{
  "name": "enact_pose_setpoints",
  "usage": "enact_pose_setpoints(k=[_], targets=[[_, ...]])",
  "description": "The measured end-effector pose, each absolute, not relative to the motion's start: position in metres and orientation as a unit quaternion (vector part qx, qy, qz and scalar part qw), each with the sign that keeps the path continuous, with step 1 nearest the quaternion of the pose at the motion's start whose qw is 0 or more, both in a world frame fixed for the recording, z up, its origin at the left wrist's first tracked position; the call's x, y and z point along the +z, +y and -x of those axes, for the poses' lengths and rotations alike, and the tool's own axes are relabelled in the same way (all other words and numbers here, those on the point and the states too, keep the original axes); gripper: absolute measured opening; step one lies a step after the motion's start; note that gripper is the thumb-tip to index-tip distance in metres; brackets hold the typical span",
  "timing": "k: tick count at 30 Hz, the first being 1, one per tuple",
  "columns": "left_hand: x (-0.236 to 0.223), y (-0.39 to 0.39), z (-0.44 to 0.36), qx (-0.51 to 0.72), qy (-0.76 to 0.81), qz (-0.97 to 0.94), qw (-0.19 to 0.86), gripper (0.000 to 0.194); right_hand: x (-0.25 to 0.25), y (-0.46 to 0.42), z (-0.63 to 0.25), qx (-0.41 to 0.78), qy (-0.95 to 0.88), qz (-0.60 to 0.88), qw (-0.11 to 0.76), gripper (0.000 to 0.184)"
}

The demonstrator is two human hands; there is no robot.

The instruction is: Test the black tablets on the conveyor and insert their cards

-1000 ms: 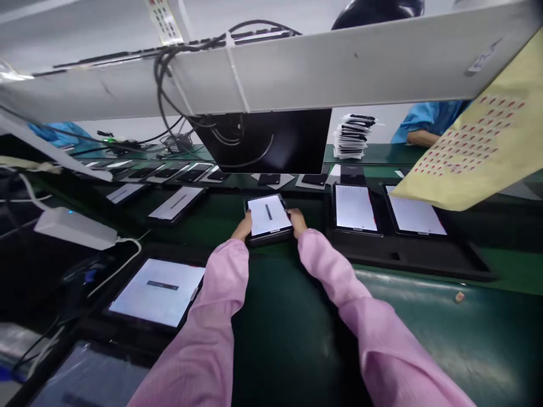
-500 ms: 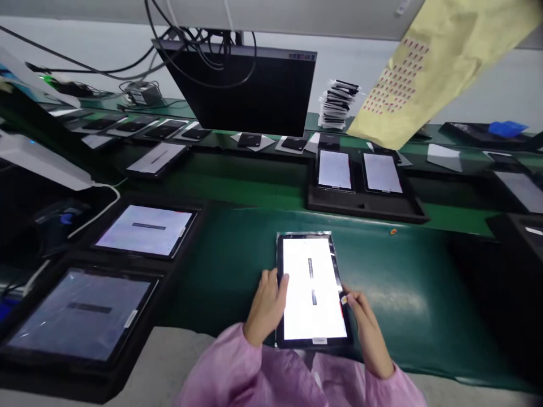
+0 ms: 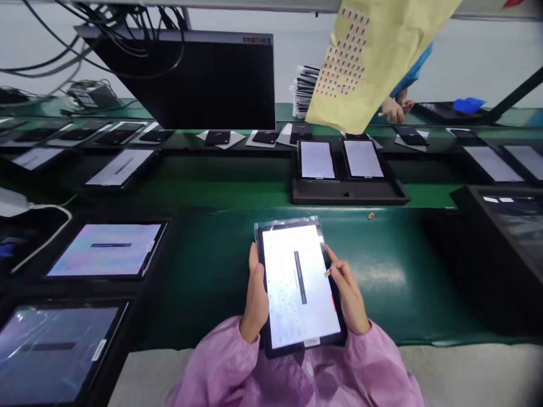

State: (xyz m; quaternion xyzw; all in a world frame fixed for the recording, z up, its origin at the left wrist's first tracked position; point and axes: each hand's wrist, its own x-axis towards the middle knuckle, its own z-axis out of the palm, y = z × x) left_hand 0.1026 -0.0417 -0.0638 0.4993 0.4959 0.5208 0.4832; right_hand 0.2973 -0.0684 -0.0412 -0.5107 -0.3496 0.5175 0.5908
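Observation:
A tablet point(image 3: 288, 325) with a lit white screen and dark border is tilted up in front of me, clear film standing out past its top edge. My left hand point(image 3: 257, 297) is closed round its left edge, thumb along the border. At the right edge is my right hand point(image 3: 350, 297), fingers curled behind the tablet. Its thumb and forefinger pinch a small white-and-yellow piece point(image 3: 328, 272), perhaps a SIM card, over the screen's edge. A dark bar with unreadable text crosses the screen.
Two lit tablets lie in black trays on the left, the upper tablet point(image 3: 108, 260) nearer the mat. Beyond the green mat point(image 3: 203, 271) a black tray point(image 3: 352, 198) holds two tablets. A small orange piece point(image 3: 371, 216) lies on the mat. A monitor point(image 3: 190, 85) and yellow paper hang above. Another person's hands point(image 3: 396, 107) show behind.
The tablet has been raised and tilted toward me, its lower edge off the mat. My right hand has moved up its right edge with the small piece. The view has swung right.

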Motion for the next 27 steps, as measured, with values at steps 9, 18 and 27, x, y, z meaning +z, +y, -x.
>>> enact_pose_setpoints(k=[9, 18, 27], targets=[[-0.005, 0.006, -0.104, 0.709, 0.25, -0.567, 0.336, 0.064, -0.012, -0.034, -0.289, 0.426, -0.395, 0.35, 0.736, 0.014], [0.136, 0.042, -0.082, 0.343, 0.228, -0.894, 0.179, 0.012, -0.036, -0.058, -0.387, 0.264, -0.392, 0.684, 0.555, 0.036], [0.165, 0.04, -0.096, 0.201, 0.198, -0.949, 0.144, 0.015, -0.06, -0.011, -0.494, 0.077, -0.39, 0.84, 0.369, 0.033]])
